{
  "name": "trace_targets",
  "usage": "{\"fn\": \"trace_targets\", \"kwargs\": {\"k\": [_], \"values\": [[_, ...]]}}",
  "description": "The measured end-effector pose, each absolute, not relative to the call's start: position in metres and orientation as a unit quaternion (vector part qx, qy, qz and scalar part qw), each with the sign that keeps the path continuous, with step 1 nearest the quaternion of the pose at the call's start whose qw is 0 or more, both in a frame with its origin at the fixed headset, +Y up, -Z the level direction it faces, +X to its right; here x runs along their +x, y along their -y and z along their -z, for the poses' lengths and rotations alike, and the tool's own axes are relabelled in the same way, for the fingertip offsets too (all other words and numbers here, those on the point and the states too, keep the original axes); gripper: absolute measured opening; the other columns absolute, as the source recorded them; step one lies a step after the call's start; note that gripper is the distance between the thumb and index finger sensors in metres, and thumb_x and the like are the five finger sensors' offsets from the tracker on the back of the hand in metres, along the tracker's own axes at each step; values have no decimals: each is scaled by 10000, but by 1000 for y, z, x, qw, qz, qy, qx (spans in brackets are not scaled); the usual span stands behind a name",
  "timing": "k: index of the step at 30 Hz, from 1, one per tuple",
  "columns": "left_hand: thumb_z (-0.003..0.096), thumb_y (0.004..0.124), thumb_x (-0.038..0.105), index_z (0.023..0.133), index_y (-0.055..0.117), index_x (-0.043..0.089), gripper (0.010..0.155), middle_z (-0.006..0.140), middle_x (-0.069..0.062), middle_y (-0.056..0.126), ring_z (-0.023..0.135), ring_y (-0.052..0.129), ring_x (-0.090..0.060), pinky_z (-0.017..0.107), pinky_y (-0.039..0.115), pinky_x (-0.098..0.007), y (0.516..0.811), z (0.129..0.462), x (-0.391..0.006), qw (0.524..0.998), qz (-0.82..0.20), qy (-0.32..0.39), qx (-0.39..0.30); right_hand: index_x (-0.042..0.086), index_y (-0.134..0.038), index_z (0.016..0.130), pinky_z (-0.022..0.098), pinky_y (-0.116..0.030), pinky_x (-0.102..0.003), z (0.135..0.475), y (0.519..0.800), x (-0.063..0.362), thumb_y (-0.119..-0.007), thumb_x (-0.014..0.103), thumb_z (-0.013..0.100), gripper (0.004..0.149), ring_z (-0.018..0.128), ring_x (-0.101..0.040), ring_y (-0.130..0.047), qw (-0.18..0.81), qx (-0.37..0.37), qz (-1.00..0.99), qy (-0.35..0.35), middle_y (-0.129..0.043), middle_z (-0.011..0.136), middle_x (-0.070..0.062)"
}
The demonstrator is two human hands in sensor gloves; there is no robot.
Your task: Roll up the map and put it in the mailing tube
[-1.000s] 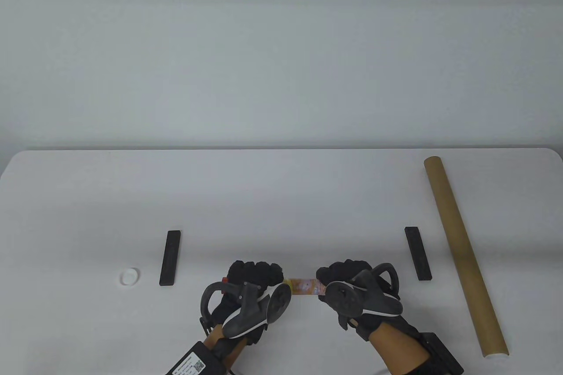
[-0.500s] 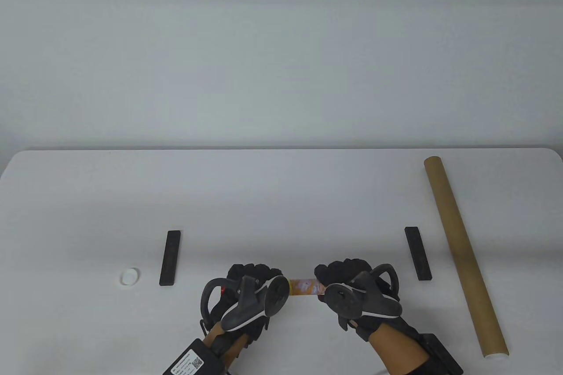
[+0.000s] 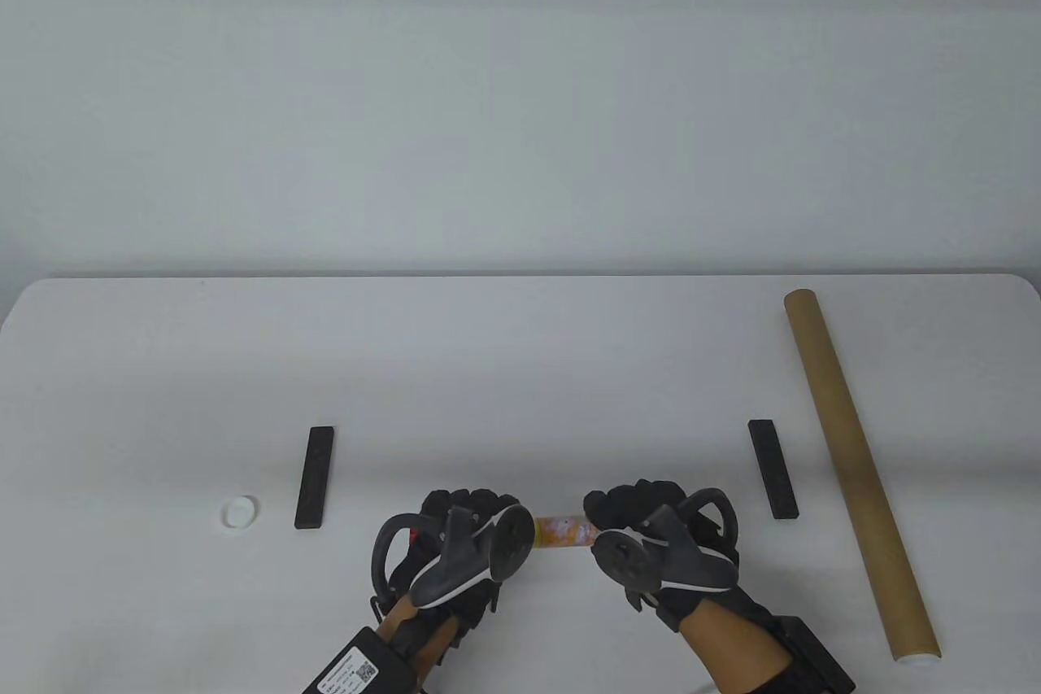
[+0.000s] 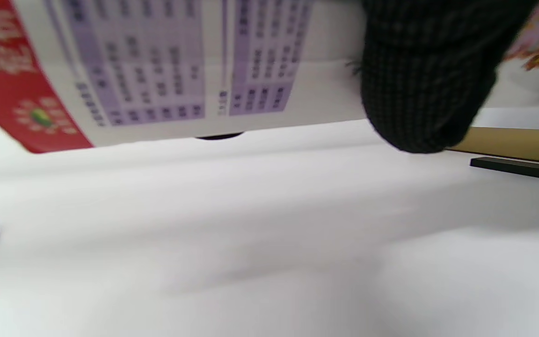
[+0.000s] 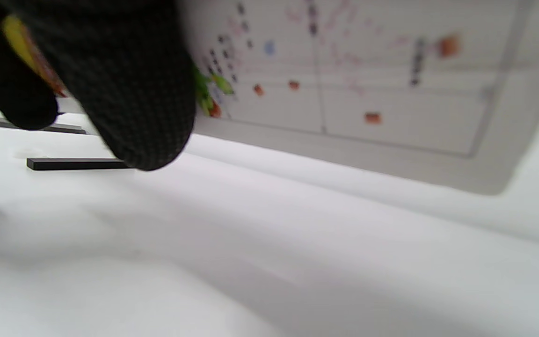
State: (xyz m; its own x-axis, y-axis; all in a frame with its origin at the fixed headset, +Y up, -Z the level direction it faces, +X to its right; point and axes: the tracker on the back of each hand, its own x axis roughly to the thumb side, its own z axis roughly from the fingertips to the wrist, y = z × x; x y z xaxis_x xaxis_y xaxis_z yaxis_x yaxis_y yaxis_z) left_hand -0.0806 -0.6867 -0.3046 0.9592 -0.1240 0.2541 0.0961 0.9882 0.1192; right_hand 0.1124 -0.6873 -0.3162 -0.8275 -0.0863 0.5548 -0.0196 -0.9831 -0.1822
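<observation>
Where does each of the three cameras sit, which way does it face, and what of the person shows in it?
Table view: above, facing the white table; left hand and right hand grip the rolled colourful paper map.
Left wrist view: low beneath the left hand; a gloved finger on the map.
Right wrist view: low beneath the right hand; gloved fingers.
Shared by all views: the map; also the brown cardboard mailing tube.

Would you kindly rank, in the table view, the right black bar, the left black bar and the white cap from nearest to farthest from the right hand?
From the right hand:
1. Right black bar, just to its right, slightly farther back.
2. Left black bar, across the table, beyond the left hand.
3. White cap, farthest left, beside that left bar.
</observation>
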Motion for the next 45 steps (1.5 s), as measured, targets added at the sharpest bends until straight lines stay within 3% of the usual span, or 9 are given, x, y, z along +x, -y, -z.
{"fn": "trace_targets", "kwargs": {"k": [4, 8, 13, 19, 25, 30, 37, 45], "values": [[307, 958, 634, 828, 837, 424, 575, 711, 104, 956, 646, 1023, -148, 687, 758, -400, 682, 298, -78, 979, 85, 141, 116, 85, -889, 856, 467, -813, -550, 321, 688, 117, -1001, 403, 410, 560, 452, -272, -1018, -34, -290, 955, -57, -956, 615, -51], [295, 969, 630, 790, 861, 422, 548, 645, 110, 970, 576, 1032, -134, 667, 775, -388, 682, 298, -79, 979, 80, 148, 118, 86, -889, 857, 467, -811, -550, 321, 688, 117, -1000, 408, 410, 561, 452, -271, -1018, -41, -293, 954, -50, -956, 616, -49], [302, 965, 630, 760, 870, 425, 511, 613, 114, 975, 545, 1036, -127, 655, 786, -382, 682, 302, -80, 983, 73, 147, 85, 78, -875, 885, 486, -803, -551, 318, 689, 115, -995, 421, 413, 596, 489, -281, -1021, -15, -295, 952, -76, -955, 648, -57], [314, 968, 626, 767, 870, 421, 507, 618, 109, 973, 548, 1033, -133, 658, 781, -384, 686, 314, -90, 991, -4, 127, -39, 86, -823, 951, 545, -758, -579, 310, 687, 109, -997, 411, 414, 652, 583, -317, -994, 43, -304, 944, -119, -923, 730, -77], [313, 972, 623, 763, 875, 421, 503, 617, 108, 977, 546, 1036, -134, 658, 782, -386, 689, 318, -93, 988, -22, 128, -82, 94, -862, 901, 496, -804, -545, 311, 688, 106, -1013, 403, 399, 608, 495, -274, -1020, 45, -309, 944, -107, -952, 651, -44], [313, 965, 627, 809, 857, 413, 552, 672, 100, 970, 606, 1031, -150, 676, 765, -400, 688, 312, -88, 991, 8, 132, -27, 95, -872, 880, 477, -813, -540, 313, 688, 108, -1010, 393, 405, 577, 467, -266, -1016, 32, -305, 948, -87, -949, 629, -42], [315, 956, 624, 823, 840, 430, 557, 700, 111, 959, 639, 1024, -144, 690, 755, -398, 680, 297, -79, 978, 94, 151, 110, 76, -875, 874, 456, -816, -546, 326, 695, 118, -1009, 389, 409, 576, 449, -272, -1017, -83, -294, 952, 0, -952, 618, -55], [318, 963, 619, 765, 871, 430, 494, 639, 106, 970, 575, 1035, -141, 667, 776, -387, 682, 303, -83, 986, 66, 147, 51, 73, -849, 914, 491, -790, -560, 321, 696, 113, -994, 409, 422, 614, 509, -296, -1011, -37, -302, 952, -31, -941, 667, -67]]}}
